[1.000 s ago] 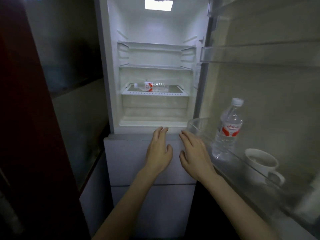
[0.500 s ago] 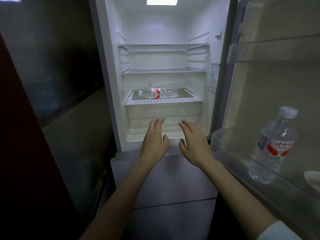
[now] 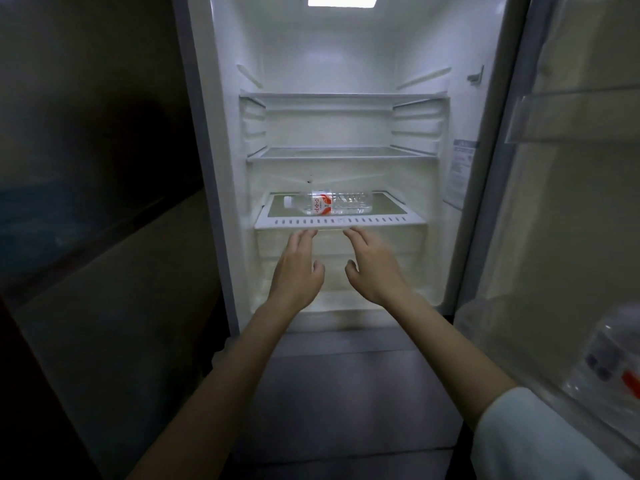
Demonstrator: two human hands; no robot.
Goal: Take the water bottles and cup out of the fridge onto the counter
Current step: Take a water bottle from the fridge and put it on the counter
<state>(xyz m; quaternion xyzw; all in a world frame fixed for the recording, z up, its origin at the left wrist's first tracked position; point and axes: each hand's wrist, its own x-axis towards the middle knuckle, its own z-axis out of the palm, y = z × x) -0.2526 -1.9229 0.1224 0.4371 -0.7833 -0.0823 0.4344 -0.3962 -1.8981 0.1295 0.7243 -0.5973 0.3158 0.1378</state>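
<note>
A clear water bottle (image 3: 329,203) with a red and white label lies on its side on the lowest glass shelf (image 3: 388,220) of the open fridge, cap to the left. My left hand (image 3: 298,268) and my right hand (image 3: 372,268) reach side by side toward it, fingers straight, fingertips just below the shelf's front edge, holding nothing. A second bottle (image 3: 613,365) stands in the door bin (image 3: 485,327) at the right edge, blurred and partly cut off. The cup is out of view.
The fridge door (image 3: 571,202) stands open at the right with an upper bin (image 3: 581,116). Two bare shelves (image 3: 343,152) sit above the bottle. A clear drawer (image 3: 339,258) lies below the shelf. A dark wall (image 3: 86,168) runs along the left.
The view has come closer to the fridge. Both hands have moved up and forward toward the lowest shelf. The door bottle slid toward the right edge and the cup left the view.
</note>
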